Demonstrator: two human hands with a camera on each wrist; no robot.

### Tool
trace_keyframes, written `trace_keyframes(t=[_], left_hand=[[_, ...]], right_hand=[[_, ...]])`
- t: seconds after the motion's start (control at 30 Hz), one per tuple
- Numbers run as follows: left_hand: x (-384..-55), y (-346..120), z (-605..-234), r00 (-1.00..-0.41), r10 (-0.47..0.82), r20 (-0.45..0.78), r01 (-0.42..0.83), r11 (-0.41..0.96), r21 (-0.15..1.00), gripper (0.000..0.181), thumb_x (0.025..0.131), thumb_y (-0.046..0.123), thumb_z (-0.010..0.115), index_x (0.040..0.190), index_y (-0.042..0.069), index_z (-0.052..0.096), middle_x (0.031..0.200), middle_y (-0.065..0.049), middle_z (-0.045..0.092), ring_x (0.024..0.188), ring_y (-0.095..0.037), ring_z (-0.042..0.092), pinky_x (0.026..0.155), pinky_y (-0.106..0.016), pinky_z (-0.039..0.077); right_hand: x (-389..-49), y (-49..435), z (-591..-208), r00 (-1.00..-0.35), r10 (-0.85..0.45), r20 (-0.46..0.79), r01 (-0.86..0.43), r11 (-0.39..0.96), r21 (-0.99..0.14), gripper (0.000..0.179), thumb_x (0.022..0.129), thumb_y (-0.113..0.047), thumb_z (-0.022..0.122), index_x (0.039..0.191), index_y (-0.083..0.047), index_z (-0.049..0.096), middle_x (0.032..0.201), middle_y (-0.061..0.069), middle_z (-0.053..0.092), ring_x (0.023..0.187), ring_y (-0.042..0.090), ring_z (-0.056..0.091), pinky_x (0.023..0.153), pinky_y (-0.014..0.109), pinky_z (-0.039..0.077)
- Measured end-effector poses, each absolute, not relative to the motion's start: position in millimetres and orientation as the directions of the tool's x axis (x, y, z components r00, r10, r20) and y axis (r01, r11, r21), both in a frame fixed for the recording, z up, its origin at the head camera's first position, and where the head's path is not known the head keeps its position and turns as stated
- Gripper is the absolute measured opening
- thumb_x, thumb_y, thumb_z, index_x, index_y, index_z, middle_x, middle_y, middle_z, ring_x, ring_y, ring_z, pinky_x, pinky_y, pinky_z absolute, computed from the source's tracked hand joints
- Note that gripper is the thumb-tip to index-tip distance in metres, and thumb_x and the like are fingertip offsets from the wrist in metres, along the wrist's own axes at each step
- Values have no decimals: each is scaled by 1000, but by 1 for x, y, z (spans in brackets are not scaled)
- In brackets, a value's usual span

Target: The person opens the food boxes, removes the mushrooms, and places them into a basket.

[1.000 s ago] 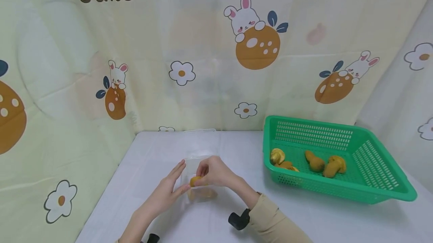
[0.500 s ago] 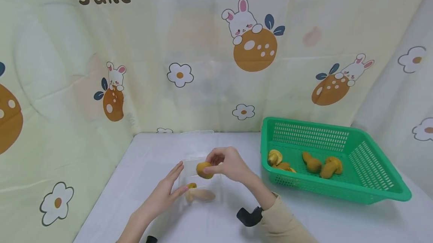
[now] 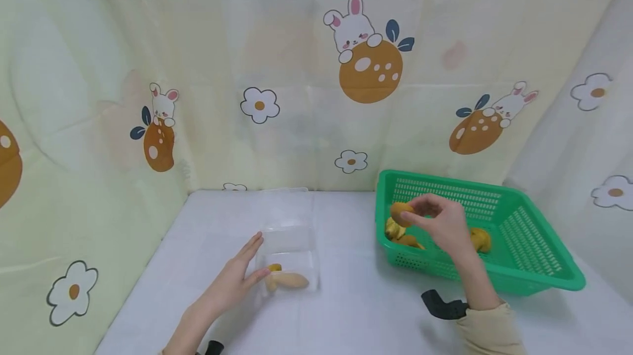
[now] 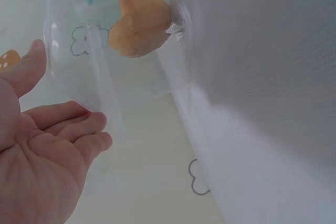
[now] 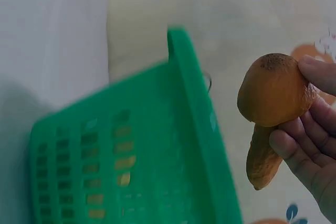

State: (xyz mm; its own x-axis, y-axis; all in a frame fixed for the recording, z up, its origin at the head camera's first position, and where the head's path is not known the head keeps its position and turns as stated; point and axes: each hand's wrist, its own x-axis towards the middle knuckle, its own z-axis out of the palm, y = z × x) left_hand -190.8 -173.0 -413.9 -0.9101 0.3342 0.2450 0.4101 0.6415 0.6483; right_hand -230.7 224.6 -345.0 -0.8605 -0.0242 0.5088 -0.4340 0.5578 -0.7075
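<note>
My right hand (image 3: pixel 442 226) pinches a brown mushroom (image 3: pixel 401 214) by its cap over the left part of the green basket (image 3: pixel 524 281). In the right wrist view, the stem of this mushroom (image 5: pixel 273 90) points down below the fingers. My left hand (image 3: pixel 229 283), fingers extended, lies against the left side of a clear plastic box (image 3: pixel 290 260) with its lid raised. A pale-stemmed mushroom (image 3: pixel 289 280) lies in the box, with a small yellowish piece behind it. Seen from the left wrist, the thumb and fingers of the left hand (image 4: pixel 52 150) flank the box's edge.
Several mushrooms lie in the basket, among them a yellowish one (image 3: pixel 394 229) near the left wall and another (image 3: pixel 479 239) partly behind my right wrist. A white-covered table (image 3: pixel 341 311) lies under everything. A printed curtain (image 3: pixel 296 69) hangs behind.
The right hand has lifted the mushroom up out of the clear box and carried it right, over the green basket. The left hand has stayed beside the box.
</note>
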Motion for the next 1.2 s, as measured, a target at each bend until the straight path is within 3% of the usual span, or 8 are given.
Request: trace_keyframes(t=[0.23, 0.63, 0.9, 1.07, 1.2], left_hand=[[-189, -172, -411, -904, 343, 253, 423, 642, 639, 66, 89, 15, 63, 139, -9, 29, 150, -16, 20, 135, -32, 21, 107, -46, 22], [-189, -173, -413, -903, 347, 254, 426, 637, 642, 67, 89, 16, 62, 141, -8, 27, 150, -15, 19, 134, -33, 21, 107, -46, 23], [-189, -174, -412, -902, 345, 261, 430, 641, 636, 66, 89, 16, 63, 140, -8, 28, 150, -14, 20, 134, -31, 22, 107, -46, 24], [-190, -174, -411, -906, 342, 248, 418, 641, 644, 66, 89, 17, 63, 141, -7, 28, 150, -13, 19, 135, -31, 21, 107, -46, 23], [-191, -174, -413, -907, 341, 247, 416, 640, 646, 67, 89, 17, 63, 141, -7, 28, 150, -13, 19, 135, -30, 20, 108, -45, 22]], right_hand=[[-230, 258, -364, -866, 33, 499, -376, 614, -694, 21, 78, -21, 76, 89, -5, 68, 81, 6, 67, 67, 7, 60, 56, 19, 50], [-230, 252, -367, -858, 18, 514, -400, 605, -689, 18, 81, -17, 73, 92, -4, 69, 84, 8, 68, 71, 7, 61, 62, 16, 50], [-234, 221, -357, -832, -56, 552, -497, 517, -697, 15, 81, -10, 72, 93, -1, 68, 85, 10, 67, 74, 9, 61, 67, 15, 51], [-229, 181, -337, -830, -105, 547, -530, 453, -717, 12, 81, 0, 70, 91, 5, 67, 84, 16, 67, 74, 22, 63, 66, 17, 51], [-240, 148, -344, -819, -177, 546, -566, 407, -717, 10, 80, -1, 71, 89, 2, 67, 82, 10, 67, 72, 22, 62, 65, 20, 52]])
